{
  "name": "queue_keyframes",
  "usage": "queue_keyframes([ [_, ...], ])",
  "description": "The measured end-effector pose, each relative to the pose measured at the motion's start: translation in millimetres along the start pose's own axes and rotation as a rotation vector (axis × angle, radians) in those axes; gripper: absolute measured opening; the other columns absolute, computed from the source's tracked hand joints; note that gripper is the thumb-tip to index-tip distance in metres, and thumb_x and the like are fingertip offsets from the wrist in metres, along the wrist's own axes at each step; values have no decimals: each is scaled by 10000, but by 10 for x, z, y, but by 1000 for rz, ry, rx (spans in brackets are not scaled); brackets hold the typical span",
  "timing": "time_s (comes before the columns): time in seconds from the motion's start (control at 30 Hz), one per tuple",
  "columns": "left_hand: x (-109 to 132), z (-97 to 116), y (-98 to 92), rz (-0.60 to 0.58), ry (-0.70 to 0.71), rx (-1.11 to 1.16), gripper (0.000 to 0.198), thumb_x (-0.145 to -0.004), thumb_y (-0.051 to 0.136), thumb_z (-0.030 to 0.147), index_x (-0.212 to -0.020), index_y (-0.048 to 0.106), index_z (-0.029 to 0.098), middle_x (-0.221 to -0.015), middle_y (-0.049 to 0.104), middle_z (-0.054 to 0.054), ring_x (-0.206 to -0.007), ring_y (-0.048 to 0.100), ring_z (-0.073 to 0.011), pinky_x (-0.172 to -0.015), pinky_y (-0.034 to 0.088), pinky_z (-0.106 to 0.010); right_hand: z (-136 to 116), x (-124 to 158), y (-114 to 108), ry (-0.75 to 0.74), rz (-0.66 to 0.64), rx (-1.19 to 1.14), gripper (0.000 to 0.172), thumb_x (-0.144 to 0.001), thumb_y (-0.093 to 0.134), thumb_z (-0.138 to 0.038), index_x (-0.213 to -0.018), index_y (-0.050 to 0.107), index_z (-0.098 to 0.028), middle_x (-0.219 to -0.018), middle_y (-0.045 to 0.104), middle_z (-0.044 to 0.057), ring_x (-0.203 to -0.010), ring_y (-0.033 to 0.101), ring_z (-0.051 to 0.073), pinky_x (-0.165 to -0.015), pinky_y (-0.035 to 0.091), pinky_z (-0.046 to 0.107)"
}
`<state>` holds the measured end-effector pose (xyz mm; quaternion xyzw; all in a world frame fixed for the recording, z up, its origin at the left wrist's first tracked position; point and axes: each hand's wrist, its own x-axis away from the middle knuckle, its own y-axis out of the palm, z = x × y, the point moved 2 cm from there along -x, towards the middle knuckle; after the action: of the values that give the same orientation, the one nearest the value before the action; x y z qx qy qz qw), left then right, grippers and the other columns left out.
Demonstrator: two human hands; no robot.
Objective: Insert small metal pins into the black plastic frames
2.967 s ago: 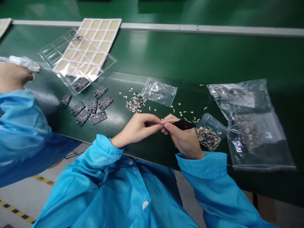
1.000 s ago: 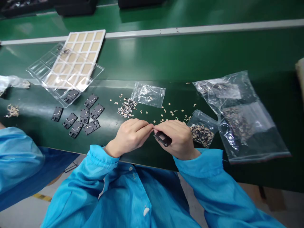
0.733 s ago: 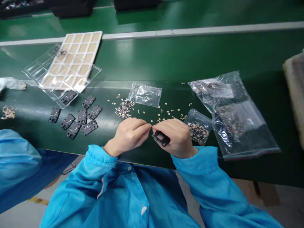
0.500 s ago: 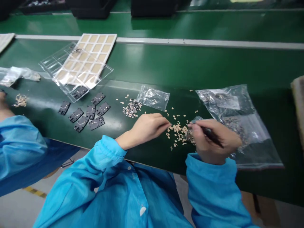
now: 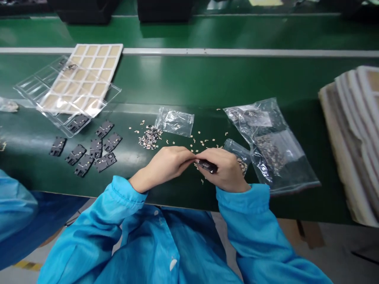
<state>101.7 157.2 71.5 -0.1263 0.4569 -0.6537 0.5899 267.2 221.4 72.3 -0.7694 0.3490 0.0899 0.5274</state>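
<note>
My right hand (image 5: pixel 227 167) is closed around dark tweezers (image 5: pixel 208 166), their tip end meeting the fingertips of my left hand (image 5: pixel 168 165). Those left fingers are pinched together, and whatever they grip is too small to make out. Beneath and behind both hands lie scattered small copper-coloured metal pieces (image 5: pixel 202 142), partly hidden by my fingers. Just beyond my left hand is a heap of small shiny metal parts (image 5: pixel 150 138). Close by my right hand lies a small clear bag (image 5: pixel 236 148) with copper-coloured pieces in it.
Several black plastic parts (image 5: pixel 96 148) lie left on the green table (image 5: pixel 213 83). Behind them a clear divided tray (image 5: pixel 26 85) overlaps a white gridded board (image 5: pixel 102 63). A flat clear bag (image 5: pixel 177 122), a larger parts bag (image 5: pixel 272 150) and stacked boards (image 5: pixel 340 130) also lie around. A co-worker's blue sleeve (image 5: pixel 16 209) shows at left.
My right hand has moved left with the tweezers from the copper-coloured pieces to my left fingertips. The view has turned right, bringing more of the stacked boards into sight.
</note>
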Motion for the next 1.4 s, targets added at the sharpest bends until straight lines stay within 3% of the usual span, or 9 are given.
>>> queue_keyframes([
  [0.2, 52, -43, -43, 76, -126, 144, 138, -893, 544, 149, -856, 677, 138, -799, 727, -34, -683, 660, -106, -626, 492, -190, -3, 9, -37, 144, 63, -162, 71, -862, 614, -146, -859, 667, -194, -812, 738, 48, -710, 690, 163, -639, 552, 288],
  [0.43, 47, -47, -106, 103, -333, 434, 104, -858, 594, 186, -807, 679, 154, -762, 724, -2, -677, 644, -90, -632, 488, -182, 10, 7, -12, 229, 93, -198, 103, -849, 649, -181, -949, 670, -197, -895, 723, 64, -803, 685, 182, -718, 567, 326],
  [0.6, 42, -34, -108, 36, -370, 489, 130, -849, 578, 214, -840, 692, 152, -805, 736, -20, -718, 662, -107, -669, 513, -207, -5, -2, -19, 226, 63, -285, 95, -861, 619, -134, -805, 656, -201, -795, 719, 36, -722, 680, 152, -667, 560, 278],
  [0.73, 36, -36, -100, -88, -424, 573, 239, -774, 568, 136, -973, 699, 129, -928, 755, -51, -803, 693, -131, -770, 552, -241, -15, 4, 4, 201, 7, -291, 77, -858, 628, -130, -819, 667, -184, -786, 725, 37, -697, 682, 138, -649, 555, 248],
  [0.83, 33, -32, -83, -168, -459, 630, 257, -757, 635, 174, -998, 701, 111, -887, 757, -55, -770, 695, -141, -733, 556, -242, -14, 16, 24, 186, -14, -274, 74, -858, 631, -138, -820, 671, -187, -780, 728, 31, -687, 683, 138, -640, 557, 246],
  [0.97, 33, -35, -51, -131, -448, 534, 99, -805, 646, 203, -845, 714, 143, -755, 739, -13, -692, 678, -116, -644, 511, -207, -10, 28, 39, 220, -43, -280, 64, -846, 643, -158, -842, 682, -208, -789, 738, 15, -667, 685, 147, -628, 567, 261],
  [1.03, 37, -37, -28, -122, -436, 514, 109, -827, 608, 168, -793, 711, 154, -730, 733, 0, -670, 671, -105, -618, 492, -196, -13, 22, 40, 268, -47, -315, 63, -838, 643, -162, -838, 680, -213, -795, 739, 14, -673, 687, 152, -637, 574, 271],
  [1.23, 49, -45, 13, -117, -482, 576, 107, -802, 610, 141, -821, 715, 144, -781, 747, -16, -707, 688, -120, -659, 523, -208, -27, -9, 33, 359, 7, -427, 90, -816, 636, -134, -777, 654, -213, -772, 722, 15, -690, 678, 150, -647, 570, 269],
  [1.4, 43, -36, 13, -87, -498, 607, 99, -793, 654, 185, -834, 735, 145, -807, 759, -17, -743, 698, -137, -696, 536, -217, -47, -11, 35, 306, 6, -402, 112, -829, 623, -110, -793, 644, -214, -776, 710, 11, -690, 669, 140, -632, 551, 261],
])
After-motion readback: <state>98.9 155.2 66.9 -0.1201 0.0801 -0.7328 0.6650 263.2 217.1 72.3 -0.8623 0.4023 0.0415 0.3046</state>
